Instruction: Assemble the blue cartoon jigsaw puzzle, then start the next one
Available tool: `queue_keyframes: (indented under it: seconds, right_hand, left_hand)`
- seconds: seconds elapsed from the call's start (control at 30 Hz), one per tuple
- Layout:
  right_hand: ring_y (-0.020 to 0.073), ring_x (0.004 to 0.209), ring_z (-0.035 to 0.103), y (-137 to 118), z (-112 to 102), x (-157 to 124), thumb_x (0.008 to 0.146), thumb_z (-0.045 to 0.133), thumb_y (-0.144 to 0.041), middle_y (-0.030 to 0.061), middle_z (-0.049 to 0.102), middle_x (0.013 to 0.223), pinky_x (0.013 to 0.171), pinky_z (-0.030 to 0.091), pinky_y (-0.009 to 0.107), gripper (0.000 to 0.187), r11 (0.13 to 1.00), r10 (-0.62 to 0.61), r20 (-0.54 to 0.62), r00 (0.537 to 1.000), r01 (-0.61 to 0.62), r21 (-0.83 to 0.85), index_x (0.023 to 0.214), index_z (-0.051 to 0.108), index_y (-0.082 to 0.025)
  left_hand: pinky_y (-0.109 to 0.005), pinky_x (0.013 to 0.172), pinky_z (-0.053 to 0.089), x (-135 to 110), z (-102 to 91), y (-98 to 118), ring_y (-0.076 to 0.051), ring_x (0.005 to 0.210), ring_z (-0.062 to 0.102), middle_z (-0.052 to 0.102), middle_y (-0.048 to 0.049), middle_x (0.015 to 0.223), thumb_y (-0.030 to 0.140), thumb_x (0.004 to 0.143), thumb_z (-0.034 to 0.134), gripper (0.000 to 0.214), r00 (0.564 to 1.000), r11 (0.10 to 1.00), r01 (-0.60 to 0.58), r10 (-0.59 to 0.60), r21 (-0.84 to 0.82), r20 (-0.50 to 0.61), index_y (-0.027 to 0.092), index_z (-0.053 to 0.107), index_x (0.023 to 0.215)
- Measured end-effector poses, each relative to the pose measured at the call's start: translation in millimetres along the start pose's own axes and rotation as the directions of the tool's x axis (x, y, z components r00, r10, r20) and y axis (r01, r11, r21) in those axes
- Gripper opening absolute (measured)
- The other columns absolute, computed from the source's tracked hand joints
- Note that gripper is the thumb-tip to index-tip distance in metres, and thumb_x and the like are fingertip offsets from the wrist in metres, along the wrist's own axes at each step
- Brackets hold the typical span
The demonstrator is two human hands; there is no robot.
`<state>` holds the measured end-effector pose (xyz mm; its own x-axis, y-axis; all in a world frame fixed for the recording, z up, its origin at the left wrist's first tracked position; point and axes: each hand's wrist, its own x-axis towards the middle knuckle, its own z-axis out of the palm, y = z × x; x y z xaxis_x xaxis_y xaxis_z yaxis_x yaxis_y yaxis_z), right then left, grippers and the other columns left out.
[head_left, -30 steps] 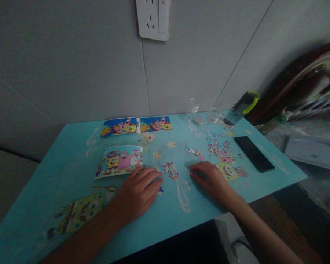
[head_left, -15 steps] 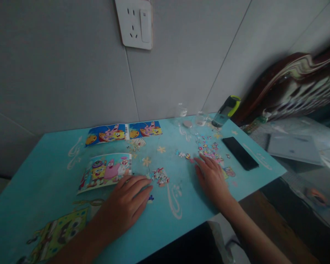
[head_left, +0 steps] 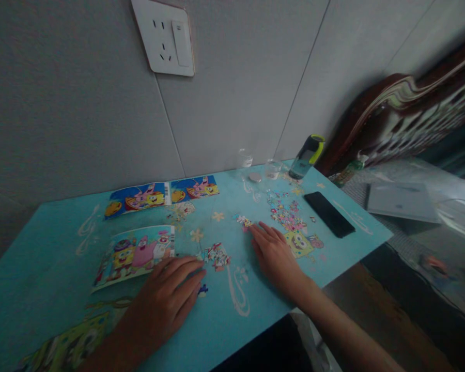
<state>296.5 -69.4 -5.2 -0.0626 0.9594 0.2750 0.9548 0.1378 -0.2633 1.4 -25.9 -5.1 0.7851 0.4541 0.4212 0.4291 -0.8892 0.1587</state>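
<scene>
My left hand (head_left: 163,303) lies flat and open on the turquoise table (head_left: 50,243), fingertips just short of a small joined cluster of puzzle pieces (head_left: 216,255). A single blue piece (head_left: 202,290) lies by its fingers. My right hand (head_left: 274,254) rests palm down with fingers stretched out, the tips touching a few loose pieces (head_left: 243,221). A spread of loose puzzle pieces (head_left: 284,213) lies just right of that hand. A cartoon reference picture (head_left: 136,254) sits left of the cluster.
Two cartoon strips (head_left: 160,191) lie near the wall. A black phone (head_left: 328,213), a clear bottle with a green cap (head_left: 306,156) and small glass jars (head_left: 273,168) stand at the table's right. A wall socket (head_left: 166,37) is above. A wooden bed frame (head_left: 403,108) stands at right.
My right hand has opened out and slid forward and left to the loose pieces. The left hand stays flat. The view has swung to the right.
</scene>
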Motion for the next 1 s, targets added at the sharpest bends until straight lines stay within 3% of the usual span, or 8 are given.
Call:
queue_keyframes:
  seconds: [0.13, 0.3, 0.4, 0.5, 0.63, 0.83, 0.93, 1.0]
  right_hand:
    - [0.0283, 0.132, 0.053, 6.8, -6.1, 5.1, 0.102, 0.041, -0.022, 0.0089, 0.064, 0.137, 0.109, 0.043, 0.052, 0.04, 1.0, -0.006, -0.017, 1.0, 0.007, 0.023, 0.138, 0.057, -0.022]
    - [0.0348, 0.125, 0.058, 42.9, -13.8, 8.1, 0.1, 0.044, -0.023, 0.015, 0.069, 0.127, 0.103, 0.043, 0.059, 0.035, 0.975, 0.15, -0.136, 0.979, -0.17, -0.145, 0.128, 0.064, -0.018]
    - [0.035, 0.13, 0.054, 50.7, -15.1, 1.6, 0.1, 0.044, -0.022, 0.0132, 0.071, 0.124, 0.106, 0.039, 0.061, 0.035, 0.974, 0.107, -0.116, 0.988, -0.127, -0.186, 0.13, 0.062, -0.02]
    - [0.0344, 0.133, 0.052, 38.0, -16.5, -12.9, 0.1, 0.046, -0.021, 0.0099, 0.071, 0.125, 0.111, 0.035, 0.061, 0.034, 0.986, 0.031, -0.056, 0.998, -0.04, -0.161, 0.131, 0.062, -0.02]
    - [0.0319, 0.133, 0.053, 3.2, -19.4, -31.3, 0.099, 0.047, -0.017, 0.0068, 0.067, 0.132, 0.112, 0.036, 0.06, 0.038, 0.996, -0.07, 0.016, 0.997, 0.071, -0.048, 0.134, 0.06, -0.023]
    - [0.0236, 0.141, 0.045, -45.8, -29.1, -28.0, 0.101, 0.047, -0.02, 0.0034, 0.062, 0.14, 0.117, 0.037, 0.047, 0.043, 0.944, -0.273, 0.155, 0.95, 0.233, 0.231, 0.144, 0.052, -0.025]
    - [0.0211, 0.139, 0.047, -45.3, -33.4, -22.5, 0.102, 0.046, -0.022, 0.003, 0.063, 0.139, 0.117, 0.037, 0.045, 0.041, 0.925, -0.303, 0.13, 0.944, 0.258, 0.279, 0.142, 0.053, -0.025]
    - [0.0224, 0.135, 0.051, -30.2, -33.5, -22.3, 0.102, 0.047, -0.023, 0.0039, 0.066, 0.135, 0.114, 0.042, 0.047, 0.037, 0.952, -0.225, 0.073, 0.972, 0.203, 0.23, 0.137, 0.058, -0.024]
  left_hand:
    - [-0.05, 0.115, 0.033, 0.7, -0.7, 0.6, -0.023, 0.119, 0.056, 0.064, -0.0064, 0.126, 0.013, 0.095, 0.053, 0.029, 1.0, 1.0, 0.002, -0.002, 0.0, -0.029, 0.021, 0.066, 0.119]
    - [-0.051, 0.115, 0.034, -0.4, -0.5, 1.2, -0.023, 0.12, 0.056, 0.063, -0.0068, 0.127, 0.013, 0.095, 0.053, 0.028, 1.0, 1.0, -0.004, 0.004, -0.002, -0.016, 0.02, 0.066, 0.119]
    - [-0.052, 0.114, 0.033, 0.2, -1.2, 3.3, -0.023, 0.12, 0.055, 0.063, -0.0069, 0.127, 0.012, 0.096, 0.053, 0.029, 1.0, 1.0, 0.006, -0.006, -0.016, -0.024, 0.02, 0.065, 0.12]
    - [-0.053, 0.114, 0.033, 1.9, -1.9, 5.1, -0.024, 0.119, 0.055, 0.063, -0.0069, 0.126, 0.012, 0.096, 0.052, 0.03, 0.999, 0.999, 0.02, -0.021, -0.026, -0.036, 0.02, 0.065, 0.122]
    - [-0.051, 0.112, 0.035, 2.4, -1.9, 5.7, -0.024, 0.119, 0.055, 0.064, -0.0075, 0.125, 0.013, 0.097, 0.052, 0.029, 0.999, 0.999, 0.017, -0.018, -0.039, -0.032, 0.02, 0.065, 0.121]
    - [-0.052, 0.113, 0.033, -0.3, -1.4, 2.0, -0.024, 0.12, 0.054, 0.063, -0.0073, 0.128, 0.013, 0.096, 0.053, 0.032, 1.0, 1.0, 0.009, -0.008, -0.03, 0.009, 0.021, 0.064, 0.124]
    - [-0.051, 0.113, 0.033, 0.0, -1.9, 0.9, -0.023, 0.121, 0.053, 0.062, -0.0061, 0.129, 0.012, 0.096, 0.052, 0.033, 1.0, 1.0, 0.013, -0.013, -0.021, 0.012, 0.023, 0.063, 0.126]
    - [-0.05, 0.112, 0.033, 0.8, -2.3, 1.7, -0.023, 0.121, 0.053, 0.063, -0.0056, 0.127, 0.013, 0.097, 0.052, 0.033, 1.0, 0.999, 0.023, -0.023, -0.029, -0.009, 0.023, 0.063, 0.126]
